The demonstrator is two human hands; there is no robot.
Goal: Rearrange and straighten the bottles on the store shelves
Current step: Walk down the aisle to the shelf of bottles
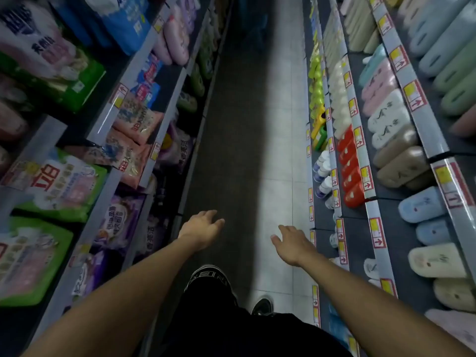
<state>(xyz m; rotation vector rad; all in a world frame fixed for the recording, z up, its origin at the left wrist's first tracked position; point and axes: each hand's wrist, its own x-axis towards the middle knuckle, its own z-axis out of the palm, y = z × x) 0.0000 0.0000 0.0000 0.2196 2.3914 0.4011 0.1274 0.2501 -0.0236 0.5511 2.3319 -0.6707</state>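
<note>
**Walking the aisle, both hands empty, bottles off to the right**

The person is standing in a narrow store aisle and looking down its tiled floor, which serves here as the landmark. Both arms are reaching forward above that floor. The left hand is hanging over its darker left strip, fingers loosely spread and holding nothing. The right hand is hovering over its lighter right strip, also spread wide and empty, its fingertips angling toward the right-hand shelving. Neither hand is touching any product; the arms are probably held out for balance or in readiness while walking.

The bottles are sitting on the low shelves just right of the floor: white bottles with blue labels on the bottom tier, red bottles one tier above, pale cream bottles beyond those, yellow-green bottles further along. They are facing the aisle behind a price-tag rail so shoppers can read them. Rows of slippers are filling the higher right shelves; detergent bags are lining the shelves left of the floor.

Judging from this, straightening has not begun at this spot.
</note>
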